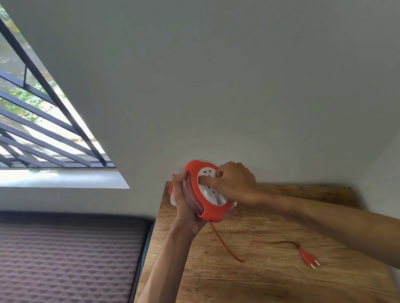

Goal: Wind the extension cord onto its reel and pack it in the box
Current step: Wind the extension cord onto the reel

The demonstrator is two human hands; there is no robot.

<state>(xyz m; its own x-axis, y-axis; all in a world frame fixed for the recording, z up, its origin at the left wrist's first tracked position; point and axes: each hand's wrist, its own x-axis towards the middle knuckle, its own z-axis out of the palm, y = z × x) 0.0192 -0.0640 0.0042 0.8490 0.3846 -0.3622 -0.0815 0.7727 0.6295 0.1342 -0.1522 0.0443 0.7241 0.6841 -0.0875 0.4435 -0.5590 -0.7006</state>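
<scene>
Both hands held the reel above the table.
Left hand gripped its rim; right hand fingers pressed its face; plug lay loose.

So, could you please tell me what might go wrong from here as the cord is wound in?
The plug lies loose on the table; as the cord shortens it may drag, whip or snag. The reel is held in the air by the left hand alone while the right hand turns it, so it could slip.

No readable text or labels anywhere
</scene>
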